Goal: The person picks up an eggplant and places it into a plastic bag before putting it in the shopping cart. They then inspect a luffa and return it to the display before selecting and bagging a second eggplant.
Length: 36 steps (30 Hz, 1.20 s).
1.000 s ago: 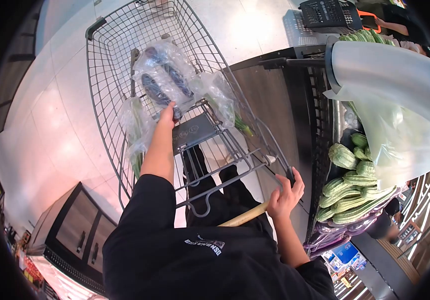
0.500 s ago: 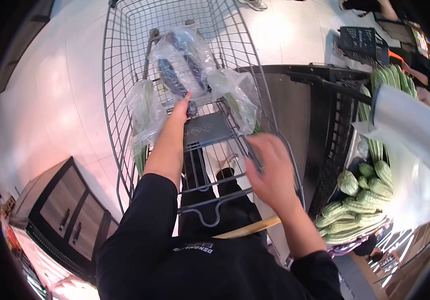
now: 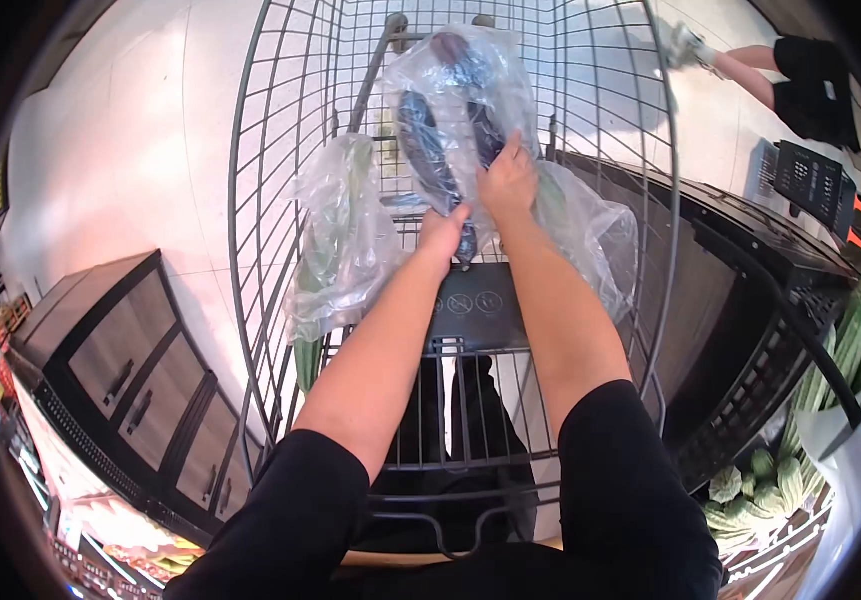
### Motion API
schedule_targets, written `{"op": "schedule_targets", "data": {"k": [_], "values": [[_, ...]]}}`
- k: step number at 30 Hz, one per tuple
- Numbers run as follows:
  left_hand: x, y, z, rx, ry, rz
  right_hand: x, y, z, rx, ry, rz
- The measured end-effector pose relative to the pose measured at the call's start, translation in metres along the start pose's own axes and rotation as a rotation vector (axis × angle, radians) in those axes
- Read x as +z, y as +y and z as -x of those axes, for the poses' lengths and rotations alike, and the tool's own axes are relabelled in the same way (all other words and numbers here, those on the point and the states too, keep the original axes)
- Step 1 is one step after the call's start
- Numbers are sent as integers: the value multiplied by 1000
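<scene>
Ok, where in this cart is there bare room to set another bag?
Free: the far basket beyond the eggplant bag, between the wire side walls, looks bare. The grey seat flap under the wrists is bare too. Crowded: the seat end, where left hand and right hand meet on the eggplant bag, flanked by a greens bag and a second clear bag.

Floor: pale, glossy tiles point(image 3: 120, 150) with thin joints, carrying soft glare from overhead light.
Left side: a dark cabinet point(image 3: 115, 365) with panelled doors and bar handles.
Lower left: bright, colourful shelving point(image 3: 120, 530), perhaps chilled goods; too blurred to tell.
Right side: a dark produce stand point(image 3: 740, 320), with green ridged vegetables point(image 3: 760, 480) heaped at its far edge.
Upper right: a black hand basket point(image 3: 808, 180); beyond it, another person's legs point(image 3: 790, 65).
</scene>
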<state>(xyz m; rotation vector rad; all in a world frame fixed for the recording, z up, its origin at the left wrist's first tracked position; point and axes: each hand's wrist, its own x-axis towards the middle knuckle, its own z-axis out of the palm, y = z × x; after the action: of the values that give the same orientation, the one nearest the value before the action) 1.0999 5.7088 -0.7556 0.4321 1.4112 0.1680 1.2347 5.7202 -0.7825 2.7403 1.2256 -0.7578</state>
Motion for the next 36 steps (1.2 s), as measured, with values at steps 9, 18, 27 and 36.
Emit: {"op": "schedule_targets", "data": {"k": [9, 18, 27, 36], "values": [[2, -4, 0, -20, 21, 33, -19, -6, -26, 23, -214, 119], [-9, 26, 30, -177, -143, 57, -17, 42, -46, -40, -221, -542], [-7, 36, 27, -176, -134, 183, -56, 38, -33, 220, -736, -1370], [-56, 106, 106, -258, -116, 35, -35, 31, -16, -31, -257, -248]]}}
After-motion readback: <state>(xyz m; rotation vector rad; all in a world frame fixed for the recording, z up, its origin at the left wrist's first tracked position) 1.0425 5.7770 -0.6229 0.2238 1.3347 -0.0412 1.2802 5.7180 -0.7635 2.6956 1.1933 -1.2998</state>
